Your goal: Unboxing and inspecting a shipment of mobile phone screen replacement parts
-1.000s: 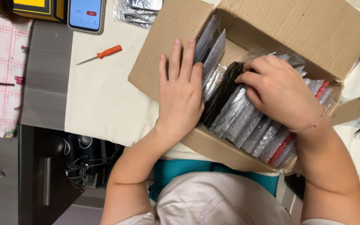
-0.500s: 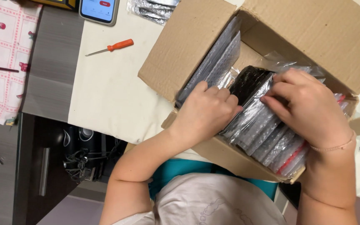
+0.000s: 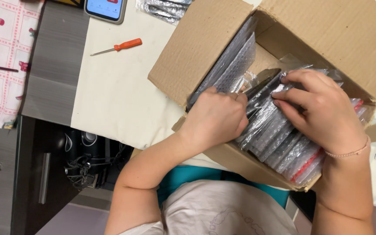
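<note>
Left hand (image 3: pixel 216 117) curled, knuckles up, fingers tucked toward one o'clock; right hand (image 3: pixel 320 111) spread flat, fingers pointing to nine o'clock

Open brown cardboard box (image 3: pixel 205 48) on the pale tabletop, flaps spread, a row of bubble-wrapped flat packets (image 3: pixel 275 130) standing on edge inside (some dark, some red-edged), leaning, two more against the left wall.

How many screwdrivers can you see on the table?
1. An orange-handled screwdriver lies on the cream tabletop, left of the cardboard box and below the phone. More could be hidden under the box or outside the view.
</note>
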